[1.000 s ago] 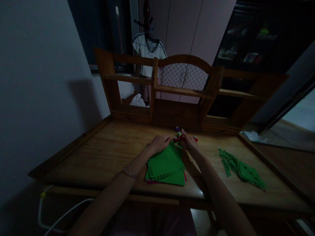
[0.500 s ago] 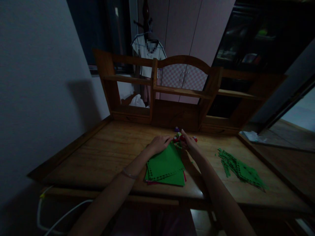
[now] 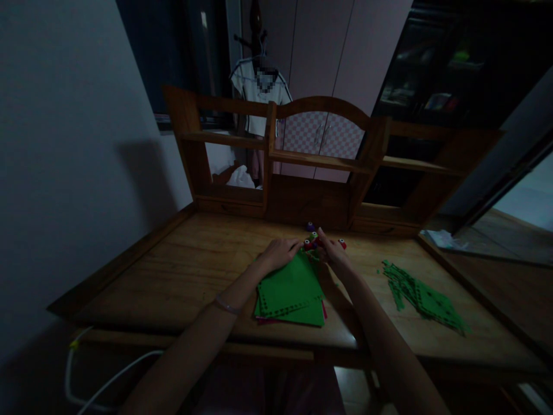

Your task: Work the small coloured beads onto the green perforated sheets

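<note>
Green paper sheets [image 3: 290,285] lie in a stack at the desk's front middle, with small shapes punched along their edges and a bit of pink paper below. My left hand [image 3: 280,253] rests over the far left edge of the top sheet, its fingers closed on the paper. At the far right corner, my right hand [image 3: 334,256] grips a small red craft punch, thumb on top; my fingers mostly hide it. Close by stand more little punches: a red one [image 3: 307,244], a green one [image 3: 314,236], a purple one [image 3: 310,226] and another red one [image 3: 342,244].
On the right of the wooden desk [image 3: 173,276] lies a pile of punched green paper strips and pieces [image 3: 421,297]. A wooden shelf unit [image 3: 319,164] rises along the back edge. A white cable [image 3: 116,380] hangs at the lower left. The room is dim.
Almost nothing differs. My right thumb and hand have shifted very slightly at the punch, while my left hand and the paper stay in place.
</note>
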`<state>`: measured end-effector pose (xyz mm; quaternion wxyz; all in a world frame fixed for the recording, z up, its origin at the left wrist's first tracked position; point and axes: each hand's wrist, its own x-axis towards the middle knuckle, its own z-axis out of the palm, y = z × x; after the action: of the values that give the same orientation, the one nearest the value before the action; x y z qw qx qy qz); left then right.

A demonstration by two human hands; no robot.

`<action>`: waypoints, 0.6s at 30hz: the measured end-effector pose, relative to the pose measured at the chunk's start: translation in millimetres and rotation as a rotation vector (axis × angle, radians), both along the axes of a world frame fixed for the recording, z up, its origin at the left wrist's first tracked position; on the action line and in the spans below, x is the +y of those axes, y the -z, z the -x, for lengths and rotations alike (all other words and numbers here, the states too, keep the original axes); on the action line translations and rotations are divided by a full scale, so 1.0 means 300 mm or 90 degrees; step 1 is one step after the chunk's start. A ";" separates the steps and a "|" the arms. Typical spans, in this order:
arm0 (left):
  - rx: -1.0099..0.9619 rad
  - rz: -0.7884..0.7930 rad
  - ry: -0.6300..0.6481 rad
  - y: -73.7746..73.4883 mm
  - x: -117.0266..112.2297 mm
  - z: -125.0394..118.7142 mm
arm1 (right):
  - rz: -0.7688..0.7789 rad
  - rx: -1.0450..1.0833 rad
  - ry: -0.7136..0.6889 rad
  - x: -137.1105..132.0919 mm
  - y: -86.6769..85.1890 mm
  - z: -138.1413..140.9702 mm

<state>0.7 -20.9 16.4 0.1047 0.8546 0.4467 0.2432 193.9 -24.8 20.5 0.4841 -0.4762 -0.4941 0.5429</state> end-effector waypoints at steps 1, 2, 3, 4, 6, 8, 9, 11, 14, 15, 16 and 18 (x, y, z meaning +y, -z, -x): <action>0.000 0.002 -0.001 0.001 0.001 0.000 | 0.004 0.008 0.004 0.000 -0.001 0.001; -0.001 0.001 0.000 0.003 0.002 0.000 | 0.007 0.019 0.007 0.000 -0.002 0.002; -0.001 -0.003 0.002 0.004 0.003 0.000 | 0.010 0.027 0.006 -0.001 -0.002 0.003; -0.002 -0.008 0.004 0.005 0.004 0.000 | 0.011 0.030 0.004 -0.001 -0.003 0.003; -0.003 -0.016 0.008 0.006 0.004 0.000 | 0.011 0.022 0.009 -0.002 -0.003 0.002; -0.005 -0.016 0.011 0.004 0.003 0.000 | 0.007 0.002 0.023 -0.004 -0.003 -0.001; -0.005 -0.011 0.011 0.002 0.002 0.000 | 0.003 -0.006 0.027 -0.005 -0.003 -0.002; -0.004 0.001 0.008 -0.002 -0.001 -0.001 | -0.007 -0.014 0.027 -0.007 -0.003 -0.004; -0.004 0.014 0.003 -0.007 -0.004 -0.002 | -0.017 -0.009 0.021 -0.009 -0.002 -0.002; -0.003 0.015 0.003 -0.007 -0.004 -0.002 | -0.018 -0.008 0.020 -0.008 -0.001 -0.001; -0.002 0.014 0.002 -0.006 -0.003 -0.002 | -0.020 -0.007 0.020 -0.008 -0.001 0.000; 0.000 0.006 0.002 -0.004 -0.002 -0.002 | -0.021 -0.008 0.018 -0.007 0.001 0.000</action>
<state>1.4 -21.4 17.5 0.1092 0.8547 0.4468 0.2409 193.7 -26.8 20.1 0.4966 -0.4786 -0.4989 0.5248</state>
